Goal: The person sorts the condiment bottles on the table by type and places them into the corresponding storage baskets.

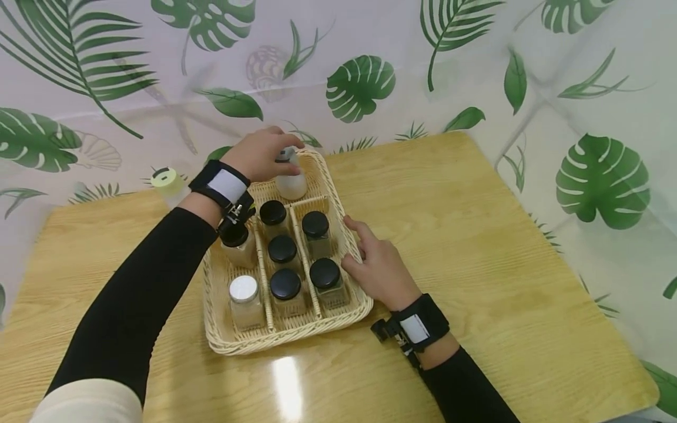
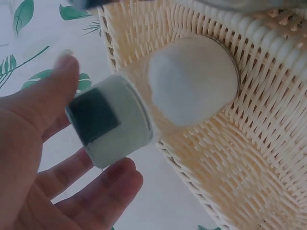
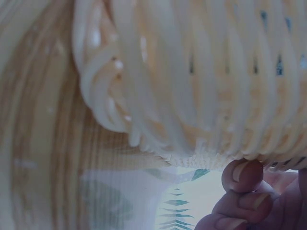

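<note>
At the far end of a wicker basket (image 1: 288,338) stands a jar of white powder (image 1: 292,187), its pale lid marked with a dark square. My left hand (image 1: 261,155) reaches over this jar. In the left wrist view, the thumb and fingers of that hand (image 2: 29,158) are spread around the lid, fingertips right at its lower edge. My right hand (image 1: 383,270) holds the basket's right rim, thumb over the edge. Curled fingertips (image 3: 244,175) show against the woven side in the right wrist view.
Several black-lidded jars (image 1: 282,249) and one white-lidded jar (image 1: 244,289) stand in the divided basket. A container with a yellow-green lid (image 1: 165,177) stands behind my left forearm. The wooden table (image 1: 476,264) meets a leaf-patterned backdrop (image 1: 402,29) at its far edge.
</note>
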Available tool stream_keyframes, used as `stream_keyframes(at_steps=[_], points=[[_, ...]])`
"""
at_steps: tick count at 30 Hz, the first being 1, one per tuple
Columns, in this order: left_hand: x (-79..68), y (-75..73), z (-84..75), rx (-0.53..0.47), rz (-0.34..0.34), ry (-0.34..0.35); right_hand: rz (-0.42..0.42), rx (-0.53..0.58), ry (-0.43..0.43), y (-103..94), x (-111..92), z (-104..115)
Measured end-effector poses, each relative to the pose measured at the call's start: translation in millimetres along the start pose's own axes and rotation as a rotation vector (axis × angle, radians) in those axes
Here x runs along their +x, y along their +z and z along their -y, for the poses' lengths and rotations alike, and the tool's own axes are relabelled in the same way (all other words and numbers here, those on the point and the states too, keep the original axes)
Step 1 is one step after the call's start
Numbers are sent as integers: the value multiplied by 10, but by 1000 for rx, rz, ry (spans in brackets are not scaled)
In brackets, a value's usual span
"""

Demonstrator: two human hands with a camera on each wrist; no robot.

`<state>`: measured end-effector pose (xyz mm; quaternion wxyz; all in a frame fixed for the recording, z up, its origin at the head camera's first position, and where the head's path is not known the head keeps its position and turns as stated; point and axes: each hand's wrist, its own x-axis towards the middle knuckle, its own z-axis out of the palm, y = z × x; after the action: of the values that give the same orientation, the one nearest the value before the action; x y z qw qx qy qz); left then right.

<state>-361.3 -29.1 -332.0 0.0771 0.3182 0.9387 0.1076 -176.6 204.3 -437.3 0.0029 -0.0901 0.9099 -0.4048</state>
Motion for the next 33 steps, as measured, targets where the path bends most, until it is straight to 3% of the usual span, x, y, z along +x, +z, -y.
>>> stream_keyframes(at_steps=[8, 13, 23, 33], points=[[-112, -85, 3, 1, -41, 19, 13, 20, 21, 41, -37, 20], [-240, -161, 110, 5, -106, 10, 17, 22, 20, 47, -21, 15], [-735, -349, 448, 43, -188, -66, 22, 32, 21, 26, 27, 34], [-1173, -310, 842, 108, -223, -157, 15, 23, 12, 42, 39, 36]])
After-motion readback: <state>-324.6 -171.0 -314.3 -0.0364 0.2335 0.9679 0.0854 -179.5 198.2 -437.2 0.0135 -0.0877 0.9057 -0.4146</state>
